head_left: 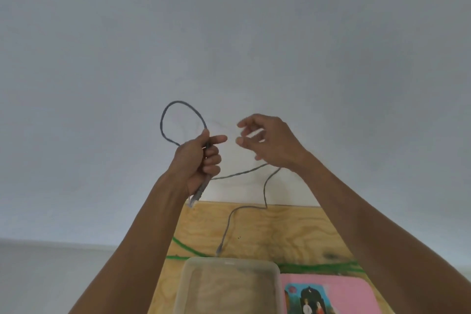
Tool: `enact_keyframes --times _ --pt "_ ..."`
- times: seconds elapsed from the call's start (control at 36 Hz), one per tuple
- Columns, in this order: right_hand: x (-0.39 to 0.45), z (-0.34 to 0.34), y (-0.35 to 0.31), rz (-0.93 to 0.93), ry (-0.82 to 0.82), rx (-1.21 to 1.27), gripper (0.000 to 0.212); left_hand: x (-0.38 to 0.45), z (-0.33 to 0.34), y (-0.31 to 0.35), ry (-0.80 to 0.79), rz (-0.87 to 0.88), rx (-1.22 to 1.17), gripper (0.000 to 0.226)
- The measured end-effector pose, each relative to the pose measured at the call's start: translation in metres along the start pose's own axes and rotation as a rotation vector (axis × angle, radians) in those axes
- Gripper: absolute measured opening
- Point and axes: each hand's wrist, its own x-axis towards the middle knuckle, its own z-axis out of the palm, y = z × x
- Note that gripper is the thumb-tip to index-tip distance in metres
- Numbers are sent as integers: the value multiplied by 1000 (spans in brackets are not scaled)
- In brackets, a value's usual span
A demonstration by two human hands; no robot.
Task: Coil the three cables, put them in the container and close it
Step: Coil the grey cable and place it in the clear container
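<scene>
Head cam: your left hand (197, 160) grips one loop of the grey cable (265, 190) w/ plug end; right hand (267, 143) is loose-fingered, holding nothing, cable running under it. The slack trails to the table by the clear container (276, 280), so the loop could spring open or the tail snag.

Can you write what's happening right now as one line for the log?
left hand: grips grey cable, one loop up | right hand: open, by the strand | container: open | green cable: on table

Plywood table (293, 227), pale grain with dark knot near right edge. Plain white wall (229, 33) behind it. Grey floor (51, 275) lower left.
</scene>
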Motion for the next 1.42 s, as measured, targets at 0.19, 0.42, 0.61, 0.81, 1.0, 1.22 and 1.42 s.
enact_keyframes --times 0.19,0.42,0.61,0.81,1.0,1.22,1.42 --pt "19 9 -21 -314 -94 -192 89 -22 27 39 -174 64 357 45" --pt "52 6 -32 -498 59 -293 34 -32 28 63 -196 173 416 43" --pt "58 -5 -46 -328 -49 -166 18 -25 12 45 -88 437 693 43" --pt "64 -13 -51 -310 74 7 3 -24 -4 38 -336 261 322 31" --pt "62 12 -45 -147 74 295 10 -33 31 32 -356 229 76 35" --pt "50 31 -35 -95 -183 37 35 -26 45 41 -417 316 -170 30" --pt "30 43 -34 -40 -184 57 31 -20 50 53 -337 366 -165 30"
